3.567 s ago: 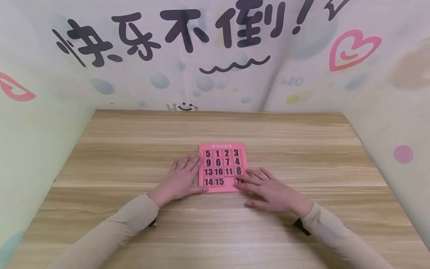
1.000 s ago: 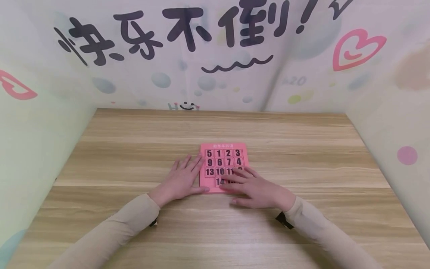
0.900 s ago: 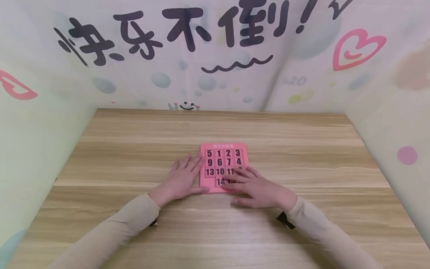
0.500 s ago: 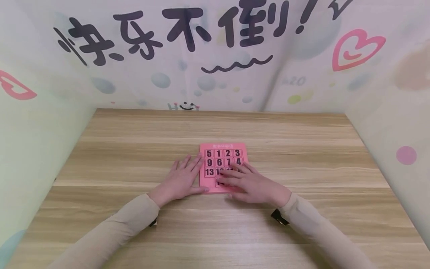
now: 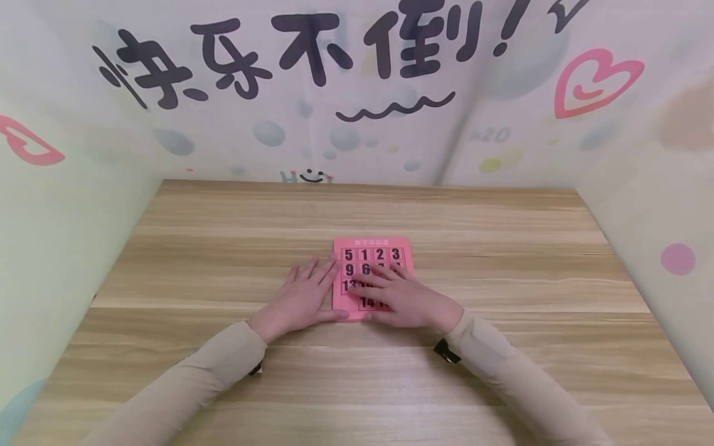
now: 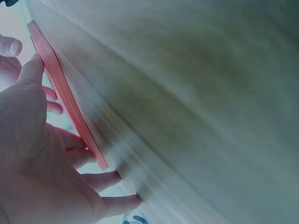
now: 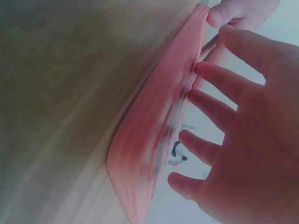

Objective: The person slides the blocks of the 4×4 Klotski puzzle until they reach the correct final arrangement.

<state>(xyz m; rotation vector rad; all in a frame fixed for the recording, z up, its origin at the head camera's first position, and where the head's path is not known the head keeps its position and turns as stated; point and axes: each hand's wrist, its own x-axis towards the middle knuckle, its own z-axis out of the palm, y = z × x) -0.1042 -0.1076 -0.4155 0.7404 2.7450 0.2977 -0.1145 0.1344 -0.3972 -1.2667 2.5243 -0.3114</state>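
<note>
A pink number sliding puzzle (image 5: 372, 242) lies flat on the table, with black-numbered tiles in rows. Its bottom-left slot is a bare gap (image 5: 349, 303); tile 14 (image 5: 366, 302) is just right of it. My left hand (image 5: 298, 303) rests against the puzzle's left edge with fingers extended, its thumb at the near-left corner. Spread over the lower rows, my right hand (image 5: 409, 303) has its fingertips at tile 13 (image 5: 347, 285) and above neighbouring tiles, several of which it hides. In the right wrist view its fingers (image 7: 210, 109) hover along or touch the puzzle's face; contact is unclear.
The wooden table (image 5: 223, 248) stretches out around the puzzle. A white printed backdrop (image 5: 223, 142) with large black characters stands along the far edge, and pale walls close in both sides. A dark wrist strap (image 5: 447, 351) shows under the right sleeve.
Tiles 14 and 15 have shifted one slot right, so the bottom-row gap is now at the left. My right hand has moved left across the puzzle. My left hand has stayed put.
</note>
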